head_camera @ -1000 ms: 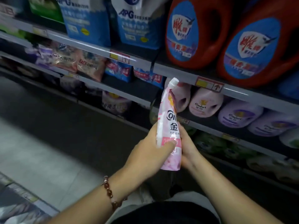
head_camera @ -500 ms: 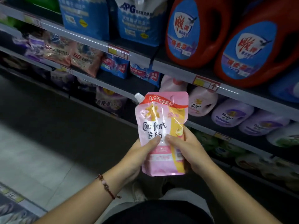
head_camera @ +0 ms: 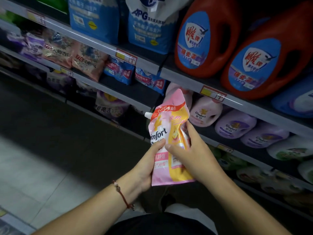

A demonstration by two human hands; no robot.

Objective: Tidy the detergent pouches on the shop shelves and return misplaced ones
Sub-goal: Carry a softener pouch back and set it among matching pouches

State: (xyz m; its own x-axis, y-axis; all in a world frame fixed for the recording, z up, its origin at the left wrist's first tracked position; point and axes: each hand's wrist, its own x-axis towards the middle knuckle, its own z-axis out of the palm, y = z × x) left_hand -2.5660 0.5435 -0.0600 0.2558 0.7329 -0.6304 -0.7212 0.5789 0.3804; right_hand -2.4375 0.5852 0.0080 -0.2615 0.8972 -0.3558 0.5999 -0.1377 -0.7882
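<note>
You've got the pink pouch (head_camera: 166,143) pinched in both hands — left hand (head_camera: 146,167) low, right hand (head_camera: 191,155) wrapping its side. Keep the spout (head_camera: 148,114) up and slot it by the pink bottles (head_camera: 205,111) to the right — don't squeeze.

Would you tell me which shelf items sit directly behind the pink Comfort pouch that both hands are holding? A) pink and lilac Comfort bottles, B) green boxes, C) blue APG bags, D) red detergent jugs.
A: behind the pink Comfort pouch, gripped by the left hand and the right hand, stand the pink Comfort bottle and the lilac Comfort bottles.
</note>
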